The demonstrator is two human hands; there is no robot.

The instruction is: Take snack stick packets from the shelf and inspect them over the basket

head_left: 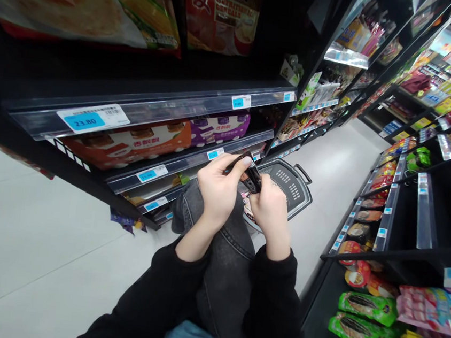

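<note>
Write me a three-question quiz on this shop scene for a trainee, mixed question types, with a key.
1. Multiple choice: what do the left hand and the right hand hold between them?
A) a bright green bag
B) a small dark item with orange markings
C) a yellow bag

2. True or false: in the picture, the purple multipack sits to the right of the orange multipack.

3. Fill in the blank: the large price tag nearest the left end of the shelf edge above those multipacks reads ____.

Key:
1. B
2. True
3. 23.80
</note>
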